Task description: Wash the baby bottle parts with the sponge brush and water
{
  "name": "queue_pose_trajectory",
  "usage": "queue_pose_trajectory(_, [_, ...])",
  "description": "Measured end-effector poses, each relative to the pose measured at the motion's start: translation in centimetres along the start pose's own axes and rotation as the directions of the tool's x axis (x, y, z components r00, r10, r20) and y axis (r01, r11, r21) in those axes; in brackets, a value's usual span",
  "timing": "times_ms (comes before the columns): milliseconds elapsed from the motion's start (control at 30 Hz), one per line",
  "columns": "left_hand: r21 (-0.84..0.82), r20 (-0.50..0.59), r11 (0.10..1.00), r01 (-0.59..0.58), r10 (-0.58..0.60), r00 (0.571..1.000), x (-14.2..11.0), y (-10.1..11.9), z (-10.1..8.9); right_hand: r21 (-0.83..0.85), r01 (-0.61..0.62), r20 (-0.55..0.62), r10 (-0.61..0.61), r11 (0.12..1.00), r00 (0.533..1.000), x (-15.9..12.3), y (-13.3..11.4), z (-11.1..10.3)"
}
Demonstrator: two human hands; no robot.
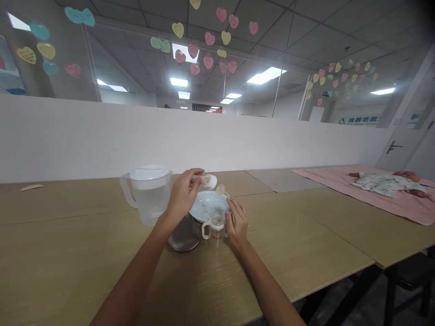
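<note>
My left hand (186, 189) is closed, pinching a feeding-bottle nipple with a white collar (211, 182) above a pale basin (197, 209). My right hand (238, 222) is also closed, with a small white scoop (220, 189) between its fingertips, the round end pointing left over the basin's rim. Just left of that hand, a clear baby bottle (216, 234) with white side handles stands uncapped on the table. A round dark grey metal lid or plate (183, 236) lies by the basin, partly hidden behind my left forearm.
A translucent lidded pitcher (149, 197) of clear liquid stands to the left. Far right, a baby doll (384, 183) in patterned clothes lies on a pink cloth (335, 181). A white wall (102, 140) with glass above runs behind the wooden table (288, 240). A dark stool (411, 271) stands at lower right.
</note>
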State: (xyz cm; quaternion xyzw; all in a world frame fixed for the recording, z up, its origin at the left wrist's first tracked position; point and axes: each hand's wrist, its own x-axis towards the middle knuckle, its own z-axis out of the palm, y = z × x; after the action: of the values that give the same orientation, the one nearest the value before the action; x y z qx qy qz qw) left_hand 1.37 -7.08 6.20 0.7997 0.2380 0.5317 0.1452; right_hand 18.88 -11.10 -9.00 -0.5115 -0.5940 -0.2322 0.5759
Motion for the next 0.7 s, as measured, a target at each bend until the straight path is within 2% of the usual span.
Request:
queue_pose_trajectory(233, [0.010,-0.017,1.000,0.004,-0.004,1.000,-0.1,-0.1,-0.3,0.039,-0.108,0.115,0.103,0.993,0.988,-0.3,0.3,0.7])
queue_pose_trajectory(400, [0.024,0.000,1.000,0.006,-0.006,1.000,-0.1,0.0,-0.4,-0.042,-0.191,0.212,0.196,0.981,0.958,-1.0,1.1,1.5])
queue_pose_trajectory(567, [0.033,0.014,0.999,0.003,-0.003,1.000,-0.2,-0.2,-0.4,-0.036,-0.242,0.261,0.243,0.970,0.934,-1.4,2.0,2.0])
queue_pose_trajectory(700, [0.040,0.046,0.999,-0.003,0.001,0.999,-0.2,-0.3,-0.3,-0.025,-0.244,0.258,0.242,0.970,0.935,-1.5,2.4,2.2])
